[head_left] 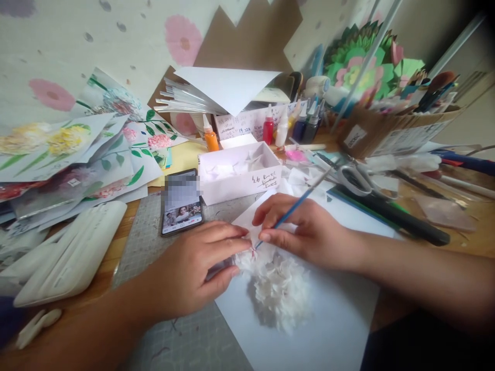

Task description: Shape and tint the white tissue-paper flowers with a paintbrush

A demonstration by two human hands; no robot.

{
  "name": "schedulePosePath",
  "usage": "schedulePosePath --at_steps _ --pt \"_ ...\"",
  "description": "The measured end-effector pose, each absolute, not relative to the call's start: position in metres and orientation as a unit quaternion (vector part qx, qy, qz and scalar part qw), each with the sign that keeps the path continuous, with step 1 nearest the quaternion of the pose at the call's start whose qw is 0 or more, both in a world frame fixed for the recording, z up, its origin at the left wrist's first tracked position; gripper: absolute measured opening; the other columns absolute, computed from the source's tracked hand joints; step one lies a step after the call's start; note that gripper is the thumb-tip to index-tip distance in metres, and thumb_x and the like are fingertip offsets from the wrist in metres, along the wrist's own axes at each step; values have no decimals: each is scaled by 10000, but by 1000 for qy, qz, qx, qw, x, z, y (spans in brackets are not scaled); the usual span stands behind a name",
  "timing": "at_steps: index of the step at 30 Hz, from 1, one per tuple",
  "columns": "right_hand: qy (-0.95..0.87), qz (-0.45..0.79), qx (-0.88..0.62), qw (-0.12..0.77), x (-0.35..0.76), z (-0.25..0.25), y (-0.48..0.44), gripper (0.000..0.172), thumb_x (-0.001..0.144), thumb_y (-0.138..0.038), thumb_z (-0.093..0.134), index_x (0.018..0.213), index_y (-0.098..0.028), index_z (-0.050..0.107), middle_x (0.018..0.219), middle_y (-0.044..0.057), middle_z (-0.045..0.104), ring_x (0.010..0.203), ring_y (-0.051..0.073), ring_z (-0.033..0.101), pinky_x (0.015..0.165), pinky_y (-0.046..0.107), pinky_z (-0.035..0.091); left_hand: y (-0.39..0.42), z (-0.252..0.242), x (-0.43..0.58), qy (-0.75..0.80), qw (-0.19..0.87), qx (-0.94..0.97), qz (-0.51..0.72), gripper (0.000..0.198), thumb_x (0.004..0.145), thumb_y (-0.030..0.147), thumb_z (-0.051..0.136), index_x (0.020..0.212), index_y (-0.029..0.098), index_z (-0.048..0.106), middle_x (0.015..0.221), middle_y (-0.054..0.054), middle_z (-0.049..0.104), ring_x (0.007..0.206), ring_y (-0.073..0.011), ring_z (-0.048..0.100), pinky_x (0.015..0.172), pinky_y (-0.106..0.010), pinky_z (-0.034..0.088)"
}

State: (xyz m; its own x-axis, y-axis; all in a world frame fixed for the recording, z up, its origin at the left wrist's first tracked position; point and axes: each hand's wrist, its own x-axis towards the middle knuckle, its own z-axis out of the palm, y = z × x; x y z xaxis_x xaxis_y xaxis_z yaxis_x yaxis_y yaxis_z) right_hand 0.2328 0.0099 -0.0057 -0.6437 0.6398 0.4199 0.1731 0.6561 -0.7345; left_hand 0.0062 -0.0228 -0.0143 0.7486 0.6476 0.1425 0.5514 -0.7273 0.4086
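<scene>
A white paper flower [280, 291] made of ruffled petals lies on a white sheet [332, 319] near the table's front. My left hand [193, 270] pinches a petal at the flower's upper left edge, fingers closed on it. My right hand [305, 229] grips a thin blue paintbrush [297, 203], whose tip touches that same petal where a small red mark shows.
A grey cutting mat [174, 330] lies under the sheet. A phone [181, 203] sits behind my left hand, beside an open white box [240, 172]. Small paint bottles [268, 126], scissors [358, 178], flower pictures [77, 154], a white case [73, 252] and a cardboard box of tools [394, 126] crowd the table.
</scene>
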Motion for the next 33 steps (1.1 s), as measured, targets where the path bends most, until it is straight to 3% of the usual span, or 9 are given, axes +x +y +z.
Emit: schedulePosePath --at_steps 3,8,15,21,33 --pt "-810 377 -279 352 234 1 8 81 824 -198 576 758 -152 581 844 50 648 767 121 608 707 250 474 -23 -14 6 331 164 919 141 330 825 190 512 1145 248 572 1176 -48 553 1103 -203 493 926 -321 432" --pt "-815 391 -317 287 236 7 7 130 826 -251 571 760 -143 602 802 59 663 717 135 610 653 257 475 -23 -12 8 332 163 918 143 321 829 189 509 1139 240 574 1160 -44 565 1088 -188 507 932 -305 429" --pt "-721 514 -285 367 235 6 7 182 827 -329 585 751 -164 596 722 19 654 706 127 610 666 252 492 -25 -11 7 349 162 915 126 212 834 216 499 1006 192 621 1160 -80 562 1086 -220 505 933 -337 435" --pt "-791 448 -290 299 230 -14 11 283 837 -389 553 764 -120 602 769 73 639 706 150 601 652 275 480 -24 -13 7 327 154 920 152 307 827 190 513 1125 227 577 1126 -53 571 1069 -194 512 919 -301 429" --pt "-862 340 -224 300 230 -22 16 120 843 -218 563 781 -123 602 783 67 641 733 143 596 674 253 460 -23 -13 6 333 170 917 137 372 823 183 515 1184 266 549 1182 -38 541 1110 -189 478 947 -311 408"
